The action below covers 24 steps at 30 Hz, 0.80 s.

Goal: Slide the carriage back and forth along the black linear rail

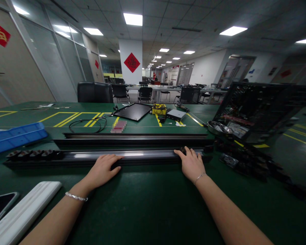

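A long black rail [142, 155] with a shiny channel lies across the green table in front of me. My left hand [104, 170] holds it left of the middle, fingers over the top and thumb along the near edge. Near its right end, my right hand [192, 165] has thumb and fingertips around a small black part [181, 149], mostly hidden by the hand. Several similar dark pieces [34, 154] sit in a row at the rail's left end. Just behind, a second black rail [135, 140] lies parallel.
A blue tray [17, 136] stands left; a white bar [28, 207] and a phone [1, 206] lie front left. An open computer case [252, 109], metal bowl [219, 128] and dark parts [244, 161] are right. Behind the rails lie a black panel [134, 111], grey box [175, 114] and cable [88, 126].
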Tool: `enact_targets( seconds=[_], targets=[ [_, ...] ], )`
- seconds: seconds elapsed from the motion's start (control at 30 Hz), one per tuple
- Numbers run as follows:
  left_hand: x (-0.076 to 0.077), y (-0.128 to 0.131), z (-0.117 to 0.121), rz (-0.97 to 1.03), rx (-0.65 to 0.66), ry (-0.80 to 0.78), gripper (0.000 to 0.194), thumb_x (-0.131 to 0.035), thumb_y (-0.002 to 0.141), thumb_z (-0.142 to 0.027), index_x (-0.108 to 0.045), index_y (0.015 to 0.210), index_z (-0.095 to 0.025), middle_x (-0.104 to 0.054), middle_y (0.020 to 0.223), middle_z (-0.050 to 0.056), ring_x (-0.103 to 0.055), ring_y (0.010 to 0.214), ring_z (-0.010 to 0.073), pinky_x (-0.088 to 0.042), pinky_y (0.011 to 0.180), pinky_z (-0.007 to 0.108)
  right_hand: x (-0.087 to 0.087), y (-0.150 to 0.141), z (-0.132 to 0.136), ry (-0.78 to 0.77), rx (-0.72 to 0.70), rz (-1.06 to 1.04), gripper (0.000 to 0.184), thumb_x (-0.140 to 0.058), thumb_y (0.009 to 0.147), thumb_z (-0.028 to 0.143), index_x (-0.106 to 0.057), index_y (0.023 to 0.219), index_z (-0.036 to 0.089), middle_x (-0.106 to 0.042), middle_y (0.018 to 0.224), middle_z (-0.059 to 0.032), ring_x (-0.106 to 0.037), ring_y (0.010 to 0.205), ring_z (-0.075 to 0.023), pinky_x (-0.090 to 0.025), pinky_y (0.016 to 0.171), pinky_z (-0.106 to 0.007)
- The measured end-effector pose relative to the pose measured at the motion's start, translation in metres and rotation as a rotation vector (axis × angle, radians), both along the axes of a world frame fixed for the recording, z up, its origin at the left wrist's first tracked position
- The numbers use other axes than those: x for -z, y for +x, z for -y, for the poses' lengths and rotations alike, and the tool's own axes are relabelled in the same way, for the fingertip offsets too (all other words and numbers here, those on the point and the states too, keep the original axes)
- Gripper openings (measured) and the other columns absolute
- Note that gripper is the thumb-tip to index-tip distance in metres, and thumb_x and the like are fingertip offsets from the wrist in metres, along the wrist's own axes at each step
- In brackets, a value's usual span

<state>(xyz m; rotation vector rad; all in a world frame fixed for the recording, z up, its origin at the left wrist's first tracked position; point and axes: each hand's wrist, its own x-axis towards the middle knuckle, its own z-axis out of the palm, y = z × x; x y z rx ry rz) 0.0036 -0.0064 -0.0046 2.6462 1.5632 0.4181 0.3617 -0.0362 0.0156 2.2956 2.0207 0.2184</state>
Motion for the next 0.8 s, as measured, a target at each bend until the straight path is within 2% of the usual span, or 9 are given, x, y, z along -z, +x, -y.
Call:
enact_targets(
  seconds=[0.27,0.53,0.8],
  targets=[
    [0.002,-0.002,-0.001,0.011,0.01,0.022,0.042,-0.047,0.083,-0.041,-0.053,0.122,-0.026,-0.062,0.115,0.005,-0.054,0.108,0.0227,-0.036,0.096,0.042,0.002,0.004,-0.002,-0.01,0.003,0.018,0.06,-0.033,0.084,0.01,-0.035,0.136,0.041,-0.031,0.145,-0.0109,-0.033,0.129,-0.0323,-0.026,0.1,-0.049],
    [-0.001,0.0,0.0,0.013,0.009,0.016,0.042,-0.046,0.083,-0.041,-0.053,0.122,-0.027,-0.063,0.114,0.005,-0.055,0.107,0.0229,-0.036,0.095,0.042,0.0,0.011,-0.001,-0.021,-0.001,0.004,0.064,-0.034,0.082,0.006,-0.034,0.136,0.041,-0.03,0.146,-0.0074,-0.03,0.131,-0.0306,-0.024,0.1,-0.052],
    [0.0,-0.001,0.001,0.004,-0.002,0.011,0.042,-0.045,0.084,-0.041,-0.052,0.123,-0.026,-0.062,0.117,0.006,-0.053,0.11,0.0224,-0.034,0.097,0.042,0.001,0.011,-0.002,-0.04,0.023,0.002,0.066,-0.034,0.082,0.006,-0.031,0.138,0.041,-0.027,0.148,-0.0087,-0.026,0.133,-0.0317,-0.023,0.101,-0.05]
  ],
)
